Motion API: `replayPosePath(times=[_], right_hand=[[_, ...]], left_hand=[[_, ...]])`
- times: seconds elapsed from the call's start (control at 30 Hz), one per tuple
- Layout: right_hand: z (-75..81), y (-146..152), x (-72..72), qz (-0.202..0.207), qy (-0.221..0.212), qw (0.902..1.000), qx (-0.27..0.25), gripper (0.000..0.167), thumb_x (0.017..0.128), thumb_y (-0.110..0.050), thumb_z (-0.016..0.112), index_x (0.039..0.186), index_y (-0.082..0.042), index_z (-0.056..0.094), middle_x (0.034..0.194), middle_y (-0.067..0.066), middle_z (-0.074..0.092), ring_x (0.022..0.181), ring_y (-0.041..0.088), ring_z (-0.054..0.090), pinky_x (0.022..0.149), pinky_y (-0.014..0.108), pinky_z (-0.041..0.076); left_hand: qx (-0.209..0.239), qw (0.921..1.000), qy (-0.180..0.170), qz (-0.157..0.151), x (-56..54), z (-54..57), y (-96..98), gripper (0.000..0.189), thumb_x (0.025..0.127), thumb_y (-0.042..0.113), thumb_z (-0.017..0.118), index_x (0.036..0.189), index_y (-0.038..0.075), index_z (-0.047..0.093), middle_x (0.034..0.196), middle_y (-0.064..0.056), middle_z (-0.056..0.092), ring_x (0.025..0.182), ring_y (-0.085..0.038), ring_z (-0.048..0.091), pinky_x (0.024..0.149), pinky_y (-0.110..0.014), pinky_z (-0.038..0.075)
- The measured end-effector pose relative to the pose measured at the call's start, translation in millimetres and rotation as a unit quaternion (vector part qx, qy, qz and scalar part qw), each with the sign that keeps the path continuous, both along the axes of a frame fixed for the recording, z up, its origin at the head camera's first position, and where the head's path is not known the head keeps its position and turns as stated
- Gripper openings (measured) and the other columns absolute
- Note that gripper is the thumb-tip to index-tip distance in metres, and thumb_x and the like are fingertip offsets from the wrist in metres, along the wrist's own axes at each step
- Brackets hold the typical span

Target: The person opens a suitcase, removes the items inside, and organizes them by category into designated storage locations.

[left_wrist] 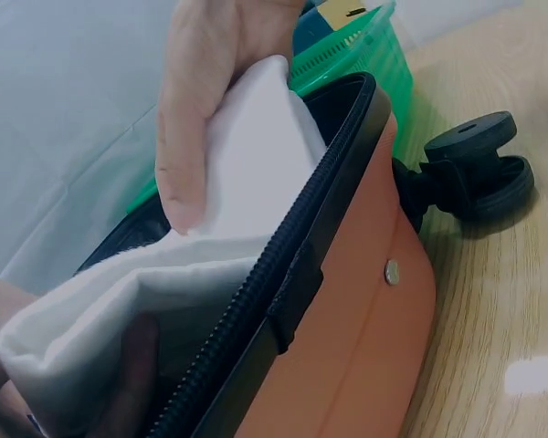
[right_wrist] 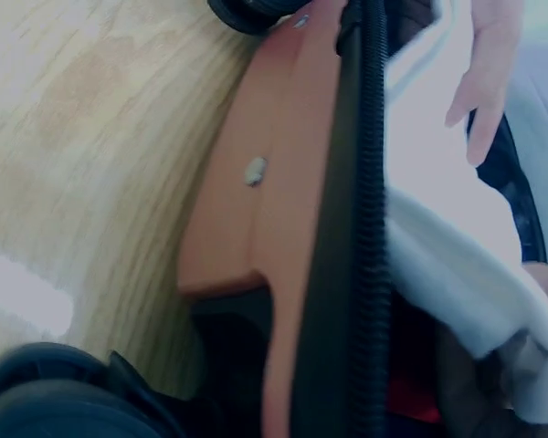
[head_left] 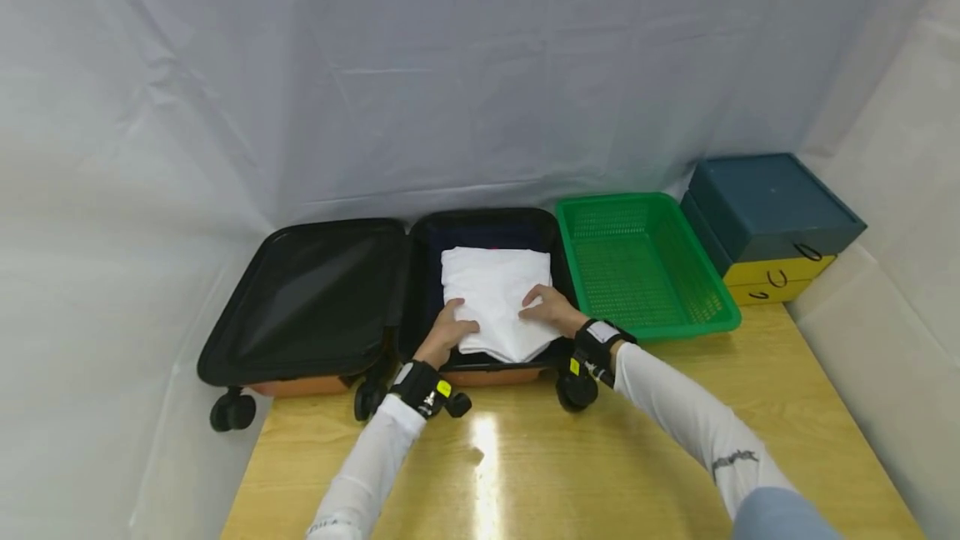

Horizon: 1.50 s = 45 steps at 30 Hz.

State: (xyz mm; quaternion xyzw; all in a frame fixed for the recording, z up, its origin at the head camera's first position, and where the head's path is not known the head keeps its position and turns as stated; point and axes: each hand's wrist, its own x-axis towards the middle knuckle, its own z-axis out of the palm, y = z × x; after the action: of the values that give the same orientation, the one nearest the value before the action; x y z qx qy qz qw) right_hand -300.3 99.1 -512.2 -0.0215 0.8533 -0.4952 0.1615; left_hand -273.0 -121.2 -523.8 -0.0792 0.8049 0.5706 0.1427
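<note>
Two white cloth (head_left: 491, 286) edges are pinched by left hand (head_left: 445, 336) and right hand (head_left: 552, 310) (suitcase (left_wrist: 365, 265) rim just beside).

Open air above, suitcase rim (head_left: 487, 214) around

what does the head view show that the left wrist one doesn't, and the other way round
Only the head view: the suitcase's left half and both white sleeves.

Only the left wrist view: the silvery rivet on the orange side and the ridged zipper teeth.

Both: the white cloth, the left hand and right hand gripping it, the green basket, and at least part of the blue box.
</note>
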Motion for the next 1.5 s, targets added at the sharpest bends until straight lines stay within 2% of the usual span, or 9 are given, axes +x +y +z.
replayPosePath(times=[0.13,0.27,0.4,0.5,0.63,0.7,0.87,1.13,1.5], right_hand=[[-37.8,6,-14.8,0.034,0.069,0.9969,-0.017,0.034,0.069,-0.001,0.073,0.103,0.000,0.069,0.111,0.018,0.060,0.088,0.026,0.054,0.078,0.032,0.044],[-84.3,17,-42.3,0.068,0.047,0.9939,-0.073,0.067,0.062,-0.004,0.071,0.128,0.002,0.063,0.134,0.026,0.049,0.104,0.033,0.051,0.092,0.038,0.044],[-102.0,23,-53.8,0.083,0.026,0.9928,-0.082,0.076,0.070,0.000,0.063,0.144,0.002,0.048,0.156,0.029,0.017,0.134,0.035,0.027,0.104,0.034,0.031],[-90.7,22,-48.0,0.100,0.065,0.9904,-0.069,0.074,0.075,0.007,0.054,0.148,-0.004,0.045,0.160,0.023,0.010,0.141,0.027,0.019,0.103,0.028,0.028],[-53.4,23,-32.9,0.111,0.095,0.9874,-0.061,0.073,0.075,0.012,0.051,0.148,0.001,0.043,0.159,0.024,0.018,0.137,0.031,0.027,0.101,0.037,0.033],[-55.7,30,-36.9,0.129,0.144,0.9790,-0.065,0.072,0.074,0.009,0.050,0.145,0.001,0.046,0.152,0.026,0.028,0.127,0.032,0.036,0.094,0.036,0.037],[-6.9,35,-13.4,0.134,0.206,0.9692,-0.006,0.066,0.076,0.011,0.048,0.142,0.006,0.048,0.140,0.030,0.039,0.112,0.035,0.044,0.083,0.037,0.042],[48.9,52,2.1,0.110,0.178,0.9751,0.073,0.060,0.088,0.010,0.052,0.146,0.012,0.038,0.152,0.033,0.023,0.131,0.043,0.035,0.088,0.044,0.040],[62.0,96,0.5,0.094,0.121,0.9854,0.075,0.067,0.087,0.011,0.047,0.151,0.007,0.030,0.157,0.035,0.005,0.142,0.048,0.015,0.097,0.053,0.033]], left_hand=[[0.005,0.9999,-0.010,-0.001,-0.6,0.1,-0.6,0.081,0.077,0.004,0.063,0.151,0.001,0.033,0.153,-0.027,0.030,0.131,-0.038,0.036,0.108,-0.048,0.031],[0.003,0.9999,-0.010,-0.001,-0.8,-0.3,-1.0,0.083,0.076,0.004,0.063,0.152,-0.002,0.031,0.154,-0.026,0.029,0.130,-0.037,0.037,0.108,-0.047,0.031],[-0.005,1.0000,-0.002,0.000,-2.3,1.7,-0.8,0.083,0.075,0.003,0.062,0.152,-0.003,0.031,0.155,-0.026,0.027,0.130,-0.037,0.037,0.108,-0.046,0.031],[-0.009,0.9998,0.016,0.001,-4.1,5.9,0.9,0.082,0.075,0.000,0.062,0.152,-0.003,0.032,0.156,-0.026,0.026,0.135,-0.038,0.033,0.110,-0.047,0.028],[-0.013,0.9987,0.050,-0.001,-6.7,15.4,9.5,0.080,0.075,-0.002,0.062,0.151,-0.004,0.034,0.155,-0.025,0.026,0.139,-0.038,0.029,0.112,-0.047,0.026],[-0.016,0.9973,0.071,-0.003,-7.5,21.2,14.4,0.080,0.074,-0.003,0.062,0.150,-0.005,0.035,0.154,-0.026,0.028,0.139,-0.039,0.030,0.113,-0.048,0.025],[-0.036,0.9921,0.120,-0.009,-8.9,35.1,27.6,0.079,0.073,-0.001,0.063,0.148,-0.005,0.039,0.152,-0.025,0.034,0.135,-0.039,0.036,0.111,-0.046,0.028],[-0.022,0.9866,0.159,-0.027,-14.1,45.8,51.3,0.071,0.081,0.002,0.059,0.149,-0.002,0.038,0.153,-0.021,0.035,0.136,-0.035,0.037,0.112,-0.046,0.029],[0.043,0.9852,0.160,-0.044,-25.4,42.9,87.8,0.071,0.082,0.004,0.057,0.151,0.000,0.037,0.155,-0.018,0.032,0.135,-0.034,0.036,0.111,-0.047,0.030]])
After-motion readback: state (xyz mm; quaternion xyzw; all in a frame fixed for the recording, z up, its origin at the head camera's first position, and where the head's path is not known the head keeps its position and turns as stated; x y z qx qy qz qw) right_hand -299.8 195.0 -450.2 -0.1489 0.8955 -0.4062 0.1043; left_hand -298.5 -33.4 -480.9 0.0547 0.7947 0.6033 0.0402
